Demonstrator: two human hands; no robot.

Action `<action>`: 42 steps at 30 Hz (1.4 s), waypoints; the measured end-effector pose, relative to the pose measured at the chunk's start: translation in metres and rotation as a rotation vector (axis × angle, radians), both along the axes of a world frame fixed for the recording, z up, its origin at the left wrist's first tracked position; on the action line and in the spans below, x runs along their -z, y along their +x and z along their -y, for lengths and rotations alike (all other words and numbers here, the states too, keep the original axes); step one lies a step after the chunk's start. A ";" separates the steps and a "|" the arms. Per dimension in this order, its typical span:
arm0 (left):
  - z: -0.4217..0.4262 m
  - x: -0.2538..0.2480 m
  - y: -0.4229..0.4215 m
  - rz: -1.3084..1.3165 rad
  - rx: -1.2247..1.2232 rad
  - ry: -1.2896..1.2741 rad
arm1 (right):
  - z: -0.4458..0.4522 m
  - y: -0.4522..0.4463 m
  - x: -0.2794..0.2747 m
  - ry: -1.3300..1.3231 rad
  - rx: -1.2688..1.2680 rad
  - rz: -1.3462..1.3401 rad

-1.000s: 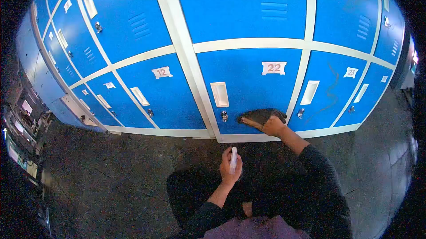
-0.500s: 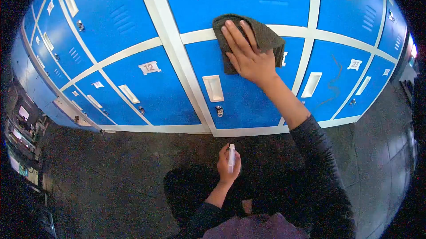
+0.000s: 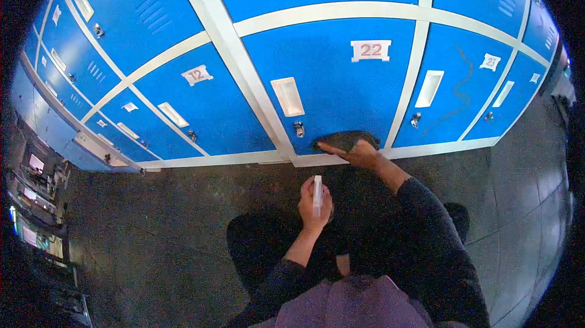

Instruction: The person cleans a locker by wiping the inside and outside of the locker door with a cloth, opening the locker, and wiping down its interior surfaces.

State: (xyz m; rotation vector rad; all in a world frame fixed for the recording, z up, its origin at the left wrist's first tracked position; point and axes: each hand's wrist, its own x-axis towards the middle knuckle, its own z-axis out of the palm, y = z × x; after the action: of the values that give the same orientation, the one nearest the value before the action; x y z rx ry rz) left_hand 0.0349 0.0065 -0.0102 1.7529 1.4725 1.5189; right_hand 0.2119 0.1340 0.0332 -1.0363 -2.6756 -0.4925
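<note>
My right hand (image 3: 362, 154) presses a dark grey-green cloth (image 3: 347, 140) against the bottom edge of the blue locker door (image 3: 341, 96) numbered 22. The fingers point left across the cloth, which is bunched under them. Above and left of it are the door's key lock (image 3: 298, 129) and white recessed handle (image 3: 287, 96). Low in front of the lockers, my left hand (image 3: 314, 212) is wrapped round what looks like a spray bottle (image 3: 317, 193), its white head on top. Most of the bottle is hidden by the hand and the steep view.
More blue lockers flank this door, with locker 12 (image 3: 225, 124) on the left and locker 23 (image 3: 469, 84) on the right, which has a brownish streak. The dark tiled floor (image 3: 152, 218) meets the white base rail (image 3: 237, 161). My bent knees are close below.
My right hand has moved the cloth down from the top of door 22 to its bottom edge, uncovering the number plate. The view has tilted slightly; my left hand keeps its hold.
</note>
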 end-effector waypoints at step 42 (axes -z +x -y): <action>-0.006 0.017 -0.002 0.284 0.144 -0.073 | -0.014 0.023 -0.155 0.834 0.447 -0.637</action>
State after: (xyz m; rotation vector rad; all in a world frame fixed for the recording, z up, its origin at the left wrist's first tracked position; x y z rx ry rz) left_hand 0.0333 0.0126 -0.0272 1.4944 1.2190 1.5449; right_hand 0.2347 0.1481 0.1882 -1.2123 -1.4488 -1.0258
